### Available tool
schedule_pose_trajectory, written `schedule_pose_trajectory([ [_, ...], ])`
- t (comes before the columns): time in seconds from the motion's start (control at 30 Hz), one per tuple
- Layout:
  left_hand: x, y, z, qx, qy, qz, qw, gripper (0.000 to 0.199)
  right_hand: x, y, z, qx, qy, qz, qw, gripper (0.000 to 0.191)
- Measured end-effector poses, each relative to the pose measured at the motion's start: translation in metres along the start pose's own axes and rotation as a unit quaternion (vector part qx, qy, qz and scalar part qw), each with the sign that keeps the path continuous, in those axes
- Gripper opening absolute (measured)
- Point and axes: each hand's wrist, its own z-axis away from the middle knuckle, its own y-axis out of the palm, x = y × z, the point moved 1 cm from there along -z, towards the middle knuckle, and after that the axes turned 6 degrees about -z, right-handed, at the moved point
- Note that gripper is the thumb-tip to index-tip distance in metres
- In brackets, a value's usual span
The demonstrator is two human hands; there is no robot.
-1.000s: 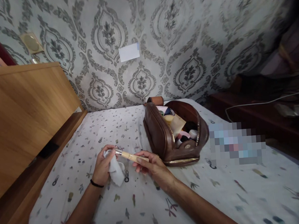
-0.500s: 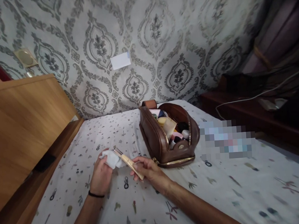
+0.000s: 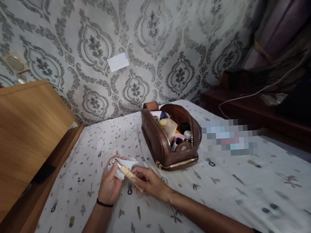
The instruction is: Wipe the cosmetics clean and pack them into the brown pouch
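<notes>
My left hand (image 3: 110, 181), with a black band at the wrist, is closed on a white cloth (image 3: 130, 163). The thumb presses near the silvery tip of a slim beige tube (image 3: 127, 172). My right hand (image 3: 149, 183) grips the lower end of that tube, which slants up to the left over the cloth. Beyond my right hand stands a brown leather bag (image 3: 157, 143), unzipped, with several cosmetic items (image 3: 171, 128) inside.
The hands are over a patterned white sheet (image 3: 104, 223). A wooden cabinet (image 3: 25, 125) stands at the left, patterned wallpaper (image 3: 155, 74) behind. A blurred item (image 3: 228, 136) lies right of the bag, near a dark red ledge (image 3: 250, 106) with a white cable (image 3: 262, 90).
The tube's tip is now against the cloth, with my left thumb on it. My left hand has shifted slightly right, nearer my right hand. The whole view has shifted a little.
</notes>
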Motion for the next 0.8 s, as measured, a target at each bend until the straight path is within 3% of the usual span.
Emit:
schedule_pose_trajectory([
  [0.2, -0.002, 0.000, -0.001, -0.009, 0.009, -0.001, 1.000, 0.033, -0.010, -0.001, -0.005, 0.042, 0.025, -0.041, 0.998, 0.052],
  [0.4, 0.000, 0.004, 0.004, 0.010, 0.000, 0.012, 1.000, 0.036, -0.010, 0.001, -0.004, 0.025, 0.021, -0.054, 0.998, 0.051],
  [0.63, 0.003, 0.020, 0.017, 0.103, -0.042, -0.017, 0.994, 0.052, -0.008, -0.002, -0.008, -0.038, 0.005, -0.074, 0.997, 0.052],
  [0.73, 0.001, 0.026, 0.019, 0.165, -0.069, -0.004, 0.984, 0.051, -0.010, -0.005, -0.010, -0.068, -0.009, -0.091, 0.993, 0.050],
  [0.8, 0.002, 0.025, 0.017, 0.174, -0.069, -0.021, 0.982, 0.044, -0.010, -0.007, -0.011, -0.076, -0.018, -0.097, 0.992, 0.049],
])
